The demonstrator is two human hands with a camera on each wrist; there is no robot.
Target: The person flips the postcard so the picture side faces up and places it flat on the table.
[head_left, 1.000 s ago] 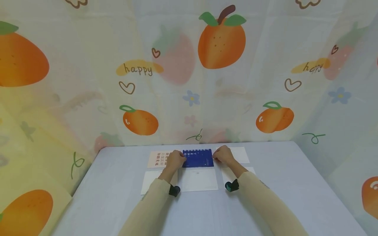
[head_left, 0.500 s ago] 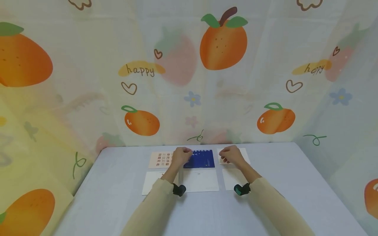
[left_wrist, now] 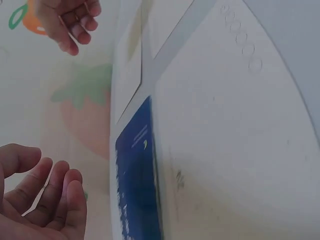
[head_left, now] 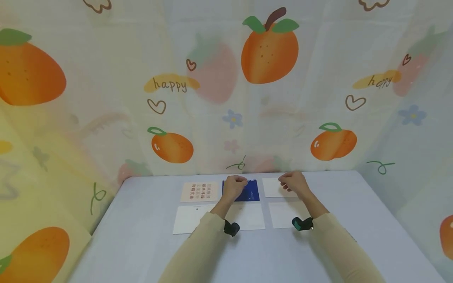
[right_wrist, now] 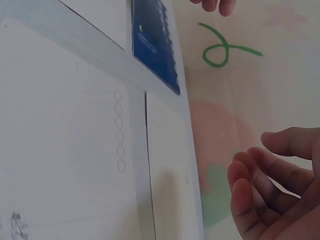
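Observation:
My left hand [head_left: 234, 188] hovers over the blue card [head_left: 253, 192], covering its left part. In the left wrist view, its fingers [left_wrist: 52, 197] curve loosely and hold nothing, apart from the card. My right hand [head_left: 294, 182] is raised over the white card [head_left: 271, 188] at the back right. Its fingers [right_wrist: 272, 172] also curl loosely around nothing in the right wrist view. A pale pink card [head_left: 199, 192] with printed characters lies left of the blue one, all in one row.
A front row holds three white cards: a left one [head_left: 185, 221], a middle one [head_left: 252, 217] partly behind my left forearm, and a right one [head_left: 284, 215] with small printed rings. They lie on a white-covered table [head_left: 131, 236]. A fruit-print curtain [head_left: 212, 133] stands behind the table's back edge.
Both hands have left the blue card's sides and shifted to the right. The left one now passes above the blue card, the right above the back right white card. The pink card is uncovered.

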